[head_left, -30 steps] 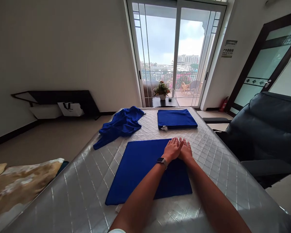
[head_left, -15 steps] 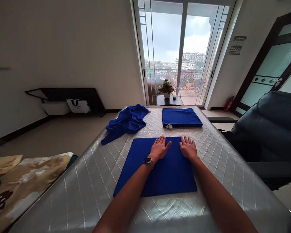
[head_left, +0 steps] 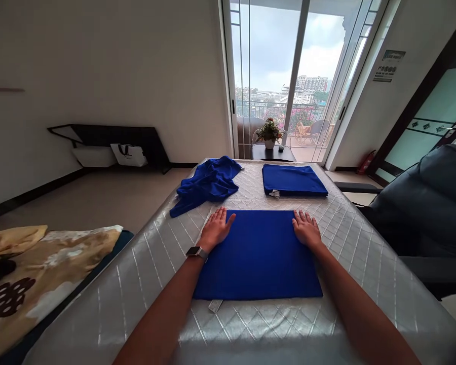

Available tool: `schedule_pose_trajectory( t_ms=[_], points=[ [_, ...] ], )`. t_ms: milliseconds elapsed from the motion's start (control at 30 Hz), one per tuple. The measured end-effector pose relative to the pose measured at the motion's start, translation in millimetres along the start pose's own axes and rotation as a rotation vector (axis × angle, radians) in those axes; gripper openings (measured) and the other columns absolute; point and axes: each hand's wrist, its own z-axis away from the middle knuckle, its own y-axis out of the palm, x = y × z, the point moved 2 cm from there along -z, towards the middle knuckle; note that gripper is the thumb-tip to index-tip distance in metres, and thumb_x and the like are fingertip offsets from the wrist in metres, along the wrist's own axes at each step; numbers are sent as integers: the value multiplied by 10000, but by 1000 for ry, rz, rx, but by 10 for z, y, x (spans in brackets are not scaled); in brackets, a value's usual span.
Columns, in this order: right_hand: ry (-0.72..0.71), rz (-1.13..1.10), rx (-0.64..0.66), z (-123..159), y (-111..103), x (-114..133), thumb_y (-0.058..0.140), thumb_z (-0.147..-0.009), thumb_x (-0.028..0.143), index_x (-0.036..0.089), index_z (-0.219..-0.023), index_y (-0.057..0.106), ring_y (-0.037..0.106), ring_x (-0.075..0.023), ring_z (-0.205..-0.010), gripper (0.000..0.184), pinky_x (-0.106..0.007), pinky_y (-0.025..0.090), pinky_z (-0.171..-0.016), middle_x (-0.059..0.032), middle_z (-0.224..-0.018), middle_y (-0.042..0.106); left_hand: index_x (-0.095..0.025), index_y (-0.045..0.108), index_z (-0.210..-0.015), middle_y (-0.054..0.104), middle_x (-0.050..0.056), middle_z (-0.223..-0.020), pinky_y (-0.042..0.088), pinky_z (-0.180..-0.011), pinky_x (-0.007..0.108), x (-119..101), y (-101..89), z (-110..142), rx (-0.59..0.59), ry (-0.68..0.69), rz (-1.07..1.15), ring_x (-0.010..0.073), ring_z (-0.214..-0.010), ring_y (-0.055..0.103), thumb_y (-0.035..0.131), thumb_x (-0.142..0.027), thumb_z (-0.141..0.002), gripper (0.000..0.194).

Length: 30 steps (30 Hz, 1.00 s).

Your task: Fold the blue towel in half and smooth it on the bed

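Note:
A flat folded blue cloth (head_left: 262, 258) lies in front of me on the quilted silver mattress (head_left: 144, 284). A white tag (head_left: 215, 305) sticks out from its near edge. My left hand (head_left: 216, 228), with a watch on the wrist, rests flat at the cloth's far left corner, fingers stretched out. At the far right corner my right hand (head_left: 306, 229) lies flat too, fingers extended. Beyond the right hand sits a stack of folded blue cloth (head_left: 294, 180) with small white tags. A crumpled blue cloth (head_left: 211, 182) lies beyond my left hand.
Past the mattress stands a small dark table (head_left: 273, 153) with a potted plant (head_left: 269, 134), before a sliding glass door. A black armchair (head_left: 429, 203) is close on the right. To the left are a patterned blanket (head_left: 61, 268) and a white bag (head_left: 129, 154).
My left hand has slid left across the cloth to its far left corner. The right hand stays at the far right corner. The view has shifted, and a white tag now shows.

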Motion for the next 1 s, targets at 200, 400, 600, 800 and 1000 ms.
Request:
schedule_pose_trajectory(
  t_ms=[200, 400, 600, 800, 1000],
  points=[
    [7, 38, -16, -23, 40, -13, 162, -1066, 444, 284, -1647, 174, 144, -235, -1568, 603, -458, 97, -1261, 13, -1708, 182, -18, 280, -1586, 257, 208, -1664, 173, -1268, 448, -42, -16, 29, 2, 0, 11, 284, -1557, 229, 113, -674, -1003, 893],
    [15, 49, -7, -40, 63, -22, 156, -1068, 435, 300, -1648, 151, 131, -219, -1570, 596, -456, 97, -1264, 29, -1709, 171, -24, 299, -1581, 272, 200, -1663, 174, -1267, 435, -43, -14, 34, -18, -11, 5, 278, -1555, 239, 92, -691, -994, 912],
    [18, -3, -2, 5, -23, 2, 149, -1070, 426, 261, -1650, 148, 147, -227, -1567, 603, -467, 113, -1262, 14, -1703, 194, -45, 324, -1577, 288, 206, -1656, 197, -1259, 454, -51, -7, 19, -20, -11, -9, 287, -1552, 245, 113, -671, -1005, 874],
    [-16, -34, 19, 235, -173, -24, 93, -1076, 460, 302, -1650, 102, 171, -230, -1562, 596, -482, 166, -1249, 5, -1695, 226, -30, 326, -1572, 311, 210, -1647, 204, -1256, 459, -54, -6, 11, -40, -4, -10, 286, -1548, 259, 130, -634, -1021, 841],
    [-57, 39, 37, 490, -32, -31, 130, -1067, 478, 235, -1653, 109, 88, -231, -1576, 634, -480, 117, -1257, -16, -1712, 127, -14, 323, -1568, 305, 221, -1647, 201, -1255, 457, -41, 6, -2, -38, -4, -4, 291, -1548, 256, 153, -637, -1020, 847]
  ],
)
